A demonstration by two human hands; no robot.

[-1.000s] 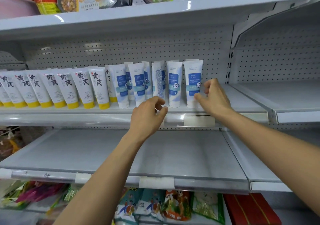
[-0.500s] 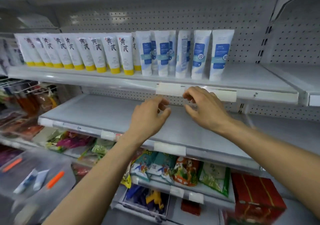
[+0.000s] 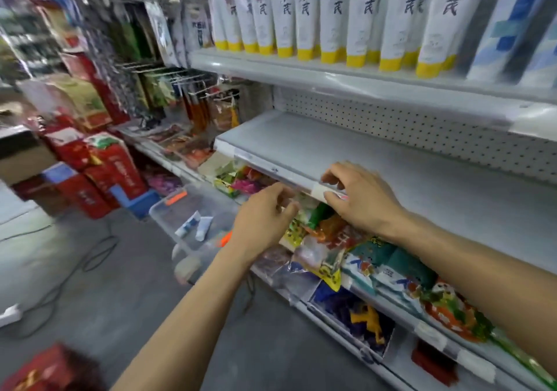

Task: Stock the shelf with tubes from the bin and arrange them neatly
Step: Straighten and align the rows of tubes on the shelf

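Observation:
A clear plastic bin (image 3: 180, 207) with orange latches sits on the floor at left of the shelving, and two white tubes (image 3: 194, 225) lie in it. On the upper shelf (image 3: 301, 71) stands a row of white tubes with yellow caps (image 3: 334, 20), with blue-labelled tubes (image 3: 518, 26) at the right end. My left hand (image 3: 262, 219) and my right hand (image 3: 358, 195) hover in front of the bare middle shelf's front edge (image 3: 271, 169), fingers loosely curled and apart, holding nothing.
Snack packets (image 3: 325, 240) fill the shelf below my hands. Red boxes (image 3: 99, 167) are stacked on the floor at left, behind the bin. A cable (image 3: 90, 258) trails over the grey floor. Hanging packets (image 3: 193, 101) crowd the far-left racks.
The view has swung left and down from the stocked shelf, bringing the floor bin into sight. Both empty hands have dropped from the tube row to the middle shelf's front edge.

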